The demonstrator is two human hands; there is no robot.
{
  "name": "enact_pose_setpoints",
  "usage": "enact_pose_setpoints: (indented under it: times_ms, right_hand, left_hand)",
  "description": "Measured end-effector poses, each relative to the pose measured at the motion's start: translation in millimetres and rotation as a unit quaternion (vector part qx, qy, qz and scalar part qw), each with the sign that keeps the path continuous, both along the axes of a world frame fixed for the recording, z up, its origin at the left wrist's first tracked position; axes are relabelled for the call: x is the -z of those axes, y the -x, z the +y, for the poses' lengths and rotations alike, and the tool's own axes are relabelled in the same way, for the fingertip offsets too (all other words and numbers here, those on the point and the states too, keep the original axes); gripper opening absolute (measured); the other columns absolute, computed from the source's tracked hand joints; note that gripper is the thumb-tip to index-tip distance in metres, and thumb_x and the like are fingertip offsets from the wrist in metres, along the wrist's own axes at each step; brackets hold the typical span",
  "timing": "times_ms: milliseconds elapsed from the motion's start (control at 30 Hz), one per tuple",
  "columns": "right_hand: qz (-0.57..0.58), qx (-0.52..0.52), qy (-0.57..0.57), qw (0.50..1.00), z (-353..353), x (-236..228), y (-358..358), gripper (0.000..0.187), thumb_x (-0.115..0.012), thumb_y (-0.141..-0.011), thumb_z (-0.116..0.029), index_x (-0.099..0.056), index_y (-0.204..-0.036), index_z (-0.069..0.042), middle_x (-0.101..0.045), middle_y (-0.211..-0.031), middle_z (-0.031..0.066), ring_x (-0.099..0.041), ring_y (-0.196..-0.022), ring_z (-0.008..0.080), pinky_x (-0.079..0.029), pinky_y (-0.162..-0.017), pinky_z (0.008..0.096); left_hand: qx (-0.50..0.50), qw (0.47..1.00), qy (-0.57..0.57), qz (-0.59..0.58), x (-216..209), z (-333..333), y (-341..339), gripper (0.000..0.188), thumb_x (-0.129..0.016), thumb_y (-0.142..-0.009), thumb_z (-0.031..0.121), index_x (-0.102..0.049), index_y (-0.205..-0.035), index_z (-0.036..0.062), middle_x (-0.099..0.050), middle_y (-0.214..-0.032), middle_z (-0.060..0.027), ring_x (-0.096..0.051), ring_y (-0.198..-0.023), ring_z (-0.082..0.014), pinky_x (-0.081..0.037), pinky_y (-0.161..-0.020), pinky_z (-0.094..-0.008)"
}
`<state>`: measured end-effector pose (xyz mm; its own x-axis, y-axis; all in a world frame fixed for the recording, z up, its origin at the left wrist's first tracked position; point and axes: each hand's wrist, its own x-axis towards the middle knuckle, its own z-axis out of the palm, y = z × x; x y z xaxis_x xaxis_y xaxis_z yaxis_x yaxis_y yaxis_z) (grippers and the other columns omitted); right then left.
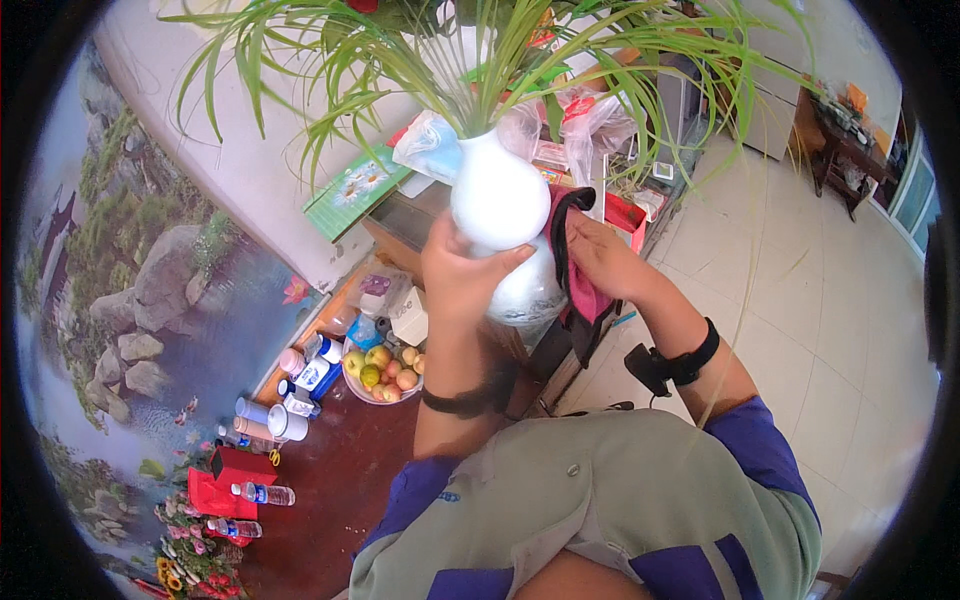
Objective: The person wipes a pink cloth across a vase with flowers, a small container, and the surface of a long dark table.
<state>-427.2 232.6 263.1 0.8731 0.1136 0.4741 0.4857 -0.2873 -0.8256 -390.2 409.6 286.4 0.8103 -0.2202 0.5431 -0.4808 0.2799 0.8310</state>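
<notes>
A white double-bulbed vase [500, 195] between the hands: left hand [458, 272] curled round its waist, right hand [606, 262] pinching a black-edged red cloth [590, 295] at its side. Long green leaves [488, 85] rise from its mouth; beyond lies a tiled floor [815, 340].

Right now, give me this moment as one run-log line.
left hand: gripping white vase | right hand: holding pink cloth beside it | in vase: green plant | nearby: fruit, red table
</notes>
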Motion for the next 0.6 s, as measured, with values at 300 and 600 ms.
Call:
enact_pose_setpoints:
  times_ms: [300,600]
  right_hand:
    - [-0.044,-0.181,-0.284,0.941,-3.6,28.1,-23.0,0.065,-0.065,-0.078,-0.026,-0.039,-0.134,-0.005,-0.046,-0.132,0.0098,-0.047,-0.118,0.0218,-0.035,-0.101,0.0349]
    - [0.153,-0.042,-0.420,0.894,-23.6,41.5,-39.1,0.047,-0.049,-0.092,-0.040,-0.052,-0.121,-0.003,-0.059,-0.109,0.0072,-0.057,-0.096,0.0167,-0.046,-0.084,0.0299]
  left_hand:
    - [0.049,0.998,0.006,-0.040,5.0,-13.1,-5.5,0.073,-0.082,-0.055,-0.003,-0.045,-0.118,-0.0060,-0.061,-0.104,-0.0101,-0.060,-0.096,-0.0184,-0.050,-0.085,-0.0324]
    - [-0.076,0.981,-0.143,-0.112,5.1,-15.8,-15.7,0.083,-0.082,-0.060,0.011,-0.037,-0.129,-0.0011,-0.049,-0.122,-0.0135,-0.047,-0.113,-0.0214,-0.038,-0.096,-0.0344]
